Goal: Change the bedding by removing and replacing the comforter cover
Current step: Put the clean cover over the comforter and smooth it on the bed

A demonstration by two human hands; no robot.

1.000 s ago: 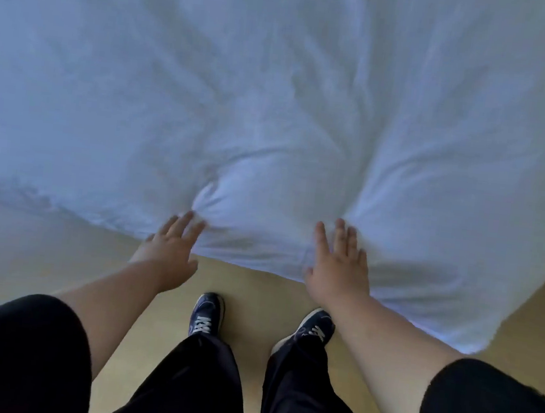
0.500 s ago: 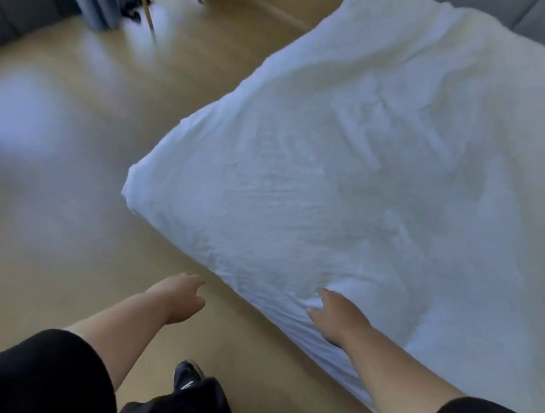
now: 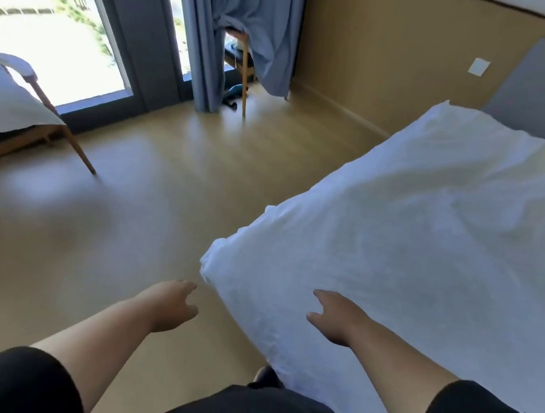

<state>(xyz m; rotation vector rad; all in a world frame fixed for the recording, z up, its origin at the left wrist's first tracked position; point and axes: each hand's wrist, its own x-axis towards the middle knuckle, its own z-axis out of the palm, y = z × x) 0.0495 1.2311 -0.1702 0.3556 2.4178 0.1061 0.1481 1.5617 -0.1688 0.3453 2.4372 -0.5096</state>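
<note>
Before us: tan smooth floor (image 3: 151, 193), one rumpled white comforter (image 3: 412, 238), our left hand (image 3: 171, 305) and right hand (image 3: 336, 317) loose-fingered, empty.

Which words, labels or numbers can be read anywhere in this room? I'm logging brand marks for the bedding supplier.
None: no readable text shows anywhere.
The white comforter shows no tag or print.
The wall plate is blank.
The blue curtain is plain.
The dark object on the floor by the chair leg is too small and blurred to read.
</note>
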